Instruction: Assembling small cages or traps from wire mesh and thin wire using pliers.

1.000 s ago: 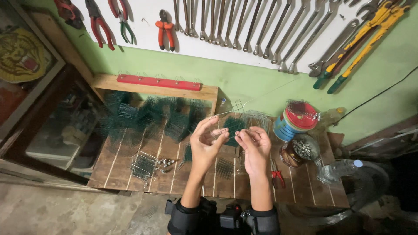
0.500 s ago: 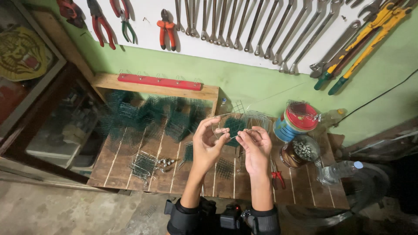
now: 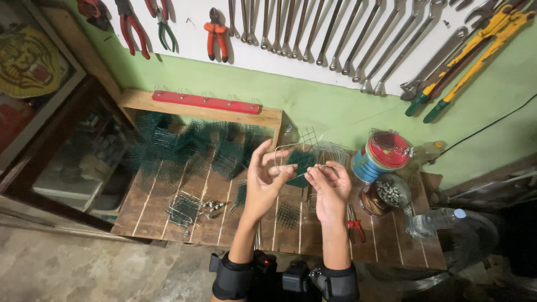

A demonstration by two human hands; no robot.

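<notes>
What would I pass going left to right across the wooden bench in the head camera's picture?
Pile of green wire mesh → small mesh piece with metal clips → left hand → right hand, both pinching a thin wire → jar of metal bits → clear plastic bottle.

- I see a wooden plank counter (image 3: 168, 215) set against the green wall, its boards running away from me.
- Along its back left I see a heap of dark green wire mesh pieces (image 3: 190, 148), bent and piled together.
- Near the front left lies a small mesh piece (image 3: 183, 210) with a cluster of small metal parts (image 3: 211, 207) just beside it.
- A flat green mesh square (image 3: 288, 214) lies near the middle.
- On the right I see a stack of coloured tape rolls (image 3: 380, 156), a round container of small metal bits (image 3: 386, 194) in front of it, red-handled pliers (image 3: 354, 223), and a clear plastic bottle (image 3: 433, 219) lying on its side.
</notes>
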